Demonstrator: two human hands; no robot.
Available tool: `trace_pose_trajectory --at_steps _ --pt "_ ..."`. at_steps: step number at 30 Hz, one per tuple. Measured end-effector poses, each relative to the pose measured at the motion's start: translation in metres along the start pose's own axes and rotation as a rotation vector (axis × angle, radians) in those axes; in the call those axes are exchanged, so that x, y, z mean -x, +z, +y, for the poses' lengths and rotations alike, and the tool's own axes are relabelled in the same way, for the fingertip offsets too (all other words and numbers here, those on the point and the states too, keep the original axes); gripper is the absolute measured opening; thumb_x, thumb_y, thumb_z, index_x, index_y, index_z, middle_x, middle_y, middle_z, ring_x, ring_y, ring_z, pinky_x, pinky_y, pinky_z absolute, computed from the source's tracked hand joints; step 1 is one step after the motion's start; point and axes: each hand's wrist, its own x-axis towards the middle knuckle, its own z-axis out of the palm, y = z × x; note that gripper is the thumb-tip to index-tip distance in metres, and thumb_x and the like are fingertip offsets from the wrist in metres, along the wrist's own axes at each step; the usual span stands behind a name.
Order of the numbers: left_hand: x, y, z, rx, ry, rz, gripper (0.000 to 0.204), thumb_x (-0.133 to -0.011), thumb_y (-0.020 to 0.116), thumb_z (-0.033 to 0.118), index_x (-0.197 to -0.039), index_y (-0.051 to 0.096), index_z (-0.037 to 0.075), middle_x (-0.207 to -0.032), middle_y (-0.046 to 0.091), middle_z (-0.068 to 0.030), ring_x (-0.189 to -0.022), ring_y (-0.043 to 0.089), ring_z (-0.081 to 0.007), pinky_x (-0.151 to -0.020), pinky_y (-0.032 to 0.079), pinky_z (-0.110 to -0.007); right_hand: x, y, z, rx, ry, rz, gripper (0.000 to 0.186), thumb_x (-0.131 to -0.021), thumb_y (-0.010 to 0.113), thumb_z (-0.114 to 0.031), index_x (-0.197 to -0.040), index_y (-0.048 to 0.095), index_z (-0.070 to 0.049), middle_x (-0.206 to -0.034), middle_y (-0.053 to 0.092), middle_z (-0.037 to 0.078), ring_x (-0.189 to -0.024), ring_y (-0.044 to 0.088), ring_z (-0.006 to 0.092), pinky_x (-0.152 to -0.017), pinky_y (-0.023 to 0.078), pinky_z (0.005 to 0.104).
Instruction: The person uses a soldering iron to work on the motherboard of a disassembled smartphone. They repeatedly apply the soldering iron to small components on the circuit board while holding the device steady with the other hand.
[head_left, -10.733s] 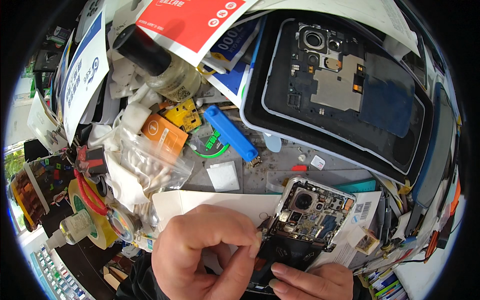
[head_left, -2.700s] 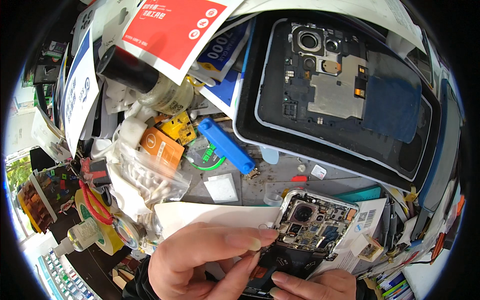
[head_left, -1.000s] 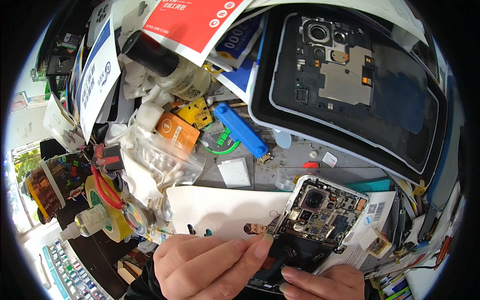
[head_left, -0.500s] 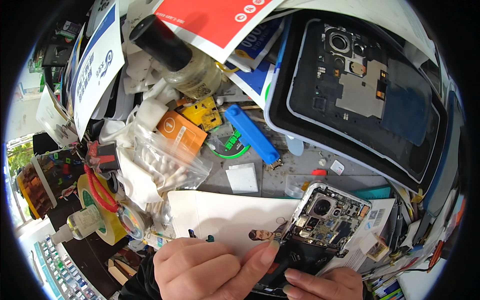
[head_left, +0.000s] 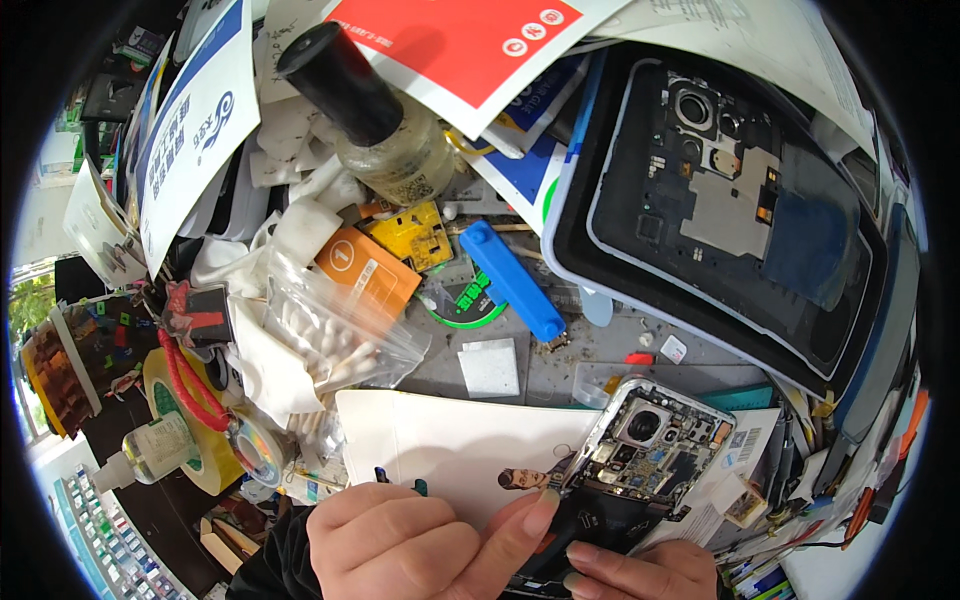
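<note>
An opened phone (head_left: 690,470) lies tilted between my hands, its back cover off. Its circuit board and large round camera (head_left: 643,425) show at the upper end, with a black battery (head_left: 600,520) below. My left hand (head_left: 420,545) is closed, fingers curled, thumb and forefinger pinched together at the phone's left edge. What lies in that pinch is hidden. My right hand (head_left: 645,572) grips the lower right part of the phone, fingertips over the battery area. Under the phone is a white sheet (head_left: 420,440) with a printed figure.
Ahead lie a blue pry tool (head_left: 512,280), a white pad (head_left: 488,367) and a bag of cotton swabs (head_left: 335,345). A black-capped bottle (head_left: 395,160) stands behind. A detached phone back cover (head_left: 720,210) rests in a tray at the right. A keyboard (head_left: 115,545) sits at lower left.
The whole view has shifted slightly, with the bench things appearing a little further right. Both hands keep nearly the same hold and place on the phone.
</note>
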Motion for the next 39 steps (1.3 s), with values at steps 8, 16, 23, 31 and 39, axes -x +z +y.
trace_pose_trajectory --at_steps 8,16,23,31,39 --pt "-0.001 0.0 0.0 0.008 0.0 -0.006 0.051 -0.054 0.08 0.005 -0.105 0.082 0.0 -0.083 0.052 0.0 -0.066 0.058 -0.0141 -0.052 0.047 -0.026 0.0 0.001 -0.001 0.012 0.013 0.002 0.021 -0.091 0.071 -0.002 -0.113 0.073 0.0 -0.107 0.079 0.019 -0.059 0.065 0.0157 -0.049 0.04 0.0265" --pt "-0.002 -0.001 0.001 0.001 -0.016 -0.004 0.05 -0.055 0.079 0.005 -0.105 0.082 0.0 -0.083 0.053 0.0003 -0.066 0.058 -0.014 -0.052 0.046 -0.026 0.0 0.001 -0.001 0.021 0.005 0.0 0.021 -0.092 0.07 -0.003 -0.113 0.073 -0.001 -0.107 0.079 0.019 -0.059 0.065 0.0157 -0.049 0.04 0.0264" --pt "0.002 0.0 0.0 -0.001 -0.011 -0.011 0.05 -0.055 0.08 0.005 -0.105 0.082 0.001 -0.083 0.052 0.0004 -0.066 0.058 -0.0139 -0.052 0.046 -0.027 0.002 0.001 0.0 0.015 -0.002 -0.003 0.023 -0.092 0.071 -0.003 -0.114 0.073 0.0 -0.107 0.079 0.019 -0.059 0.065 0.0159 -0.049 0.041 0.0263" --pt "-0.009 -0.005 0.013 0.036 -0.162 -0.068 0.044 -0.066 0.084 0.002 -0.11 0.079 0.0 -0.09 0.06 -0.0034 -0.072 0.063 -0.0204 -0.059 0.051 -0.032 0.0 0.002 -0.002 0.026 -0.001 0.021 0.021 -0.094 0.068 -0.003 -0.114 0.074 0.0 -0.108 0.079 0.018 -0.056 0.062 0.0163 -0.05 0.041 0.0276" --pt "0.0 0.003 0.022 -0.072 -0.148 0.05 0.042 -0.065 0.091 0.009 -0.106 0.082 0.007 -0.076 0.055 0.0035 -0.059 0.055 -0.0122 -0.05 0.043 -0.026 0.01 0.002 0.003 -0.029 -0.152 0.145 0.018 -0.096 0.065 -0.003 -0.11 0.075 0.002 -0.108 0.079 0.018 -0.054 0.059 0.0178 -0.05 0.039 0.0297"
